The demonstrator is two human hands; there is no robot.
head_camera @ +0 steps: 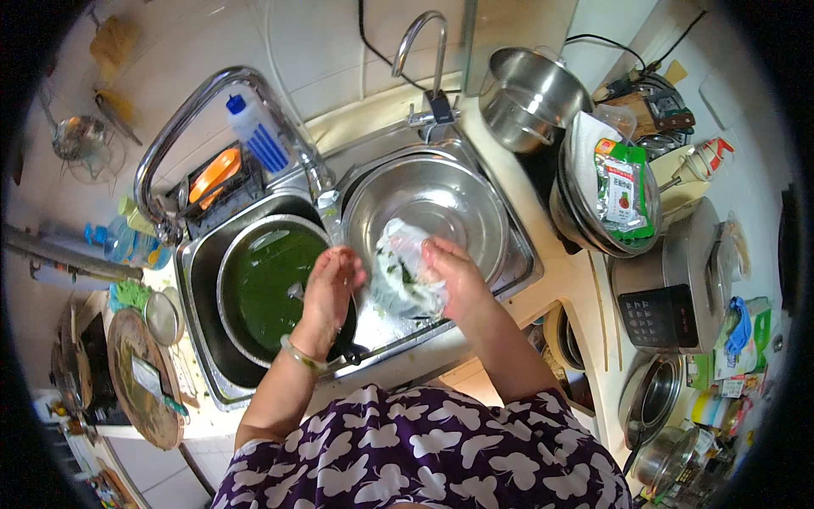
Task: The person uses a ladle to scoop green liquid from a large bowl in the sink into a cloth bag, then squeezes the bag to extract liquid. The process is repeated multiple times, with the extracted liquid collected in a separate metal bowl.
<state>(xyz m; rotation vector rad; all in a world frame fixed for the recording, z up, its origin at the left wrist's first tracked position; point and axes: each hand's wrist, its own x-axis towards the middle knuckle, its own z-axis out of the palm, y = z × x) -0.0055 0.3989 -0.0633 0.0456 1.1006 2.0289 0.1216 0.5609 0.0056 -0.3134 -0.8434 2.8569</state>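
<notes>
My right hand (pixel 455 270) grips a thin, wet white cloth or bag (pixel 407 273) with dark green bits on it. The bundle hangs over the near rim of a wide stainless steel basin (pixel 445 197) in the right sink bowl. My left hand (pixel 332 286), with a bangle at its wrist, is raised between the two bowls, fingers curled and slightly blurred; whether anything is pinched there is unclear. Left of it, a round metal pot (pixel 224 318) stands in the left bowl. Dark green liquid (pixel 270 280) fills much of that pot. A black handle (pixel 353 354) shows below my left wrist.
A large curved faucet (pixel 149 159) arches over the left bowl, and a slim one (pixel 416 25) stands behind the right. Stacked bowls (pixel 563 210) bearing a food packet (pixel 623 191) are at right. A cleaver (pixel 149 378) lies on a round chopping board (pixel 127 337) at left.
</notes>
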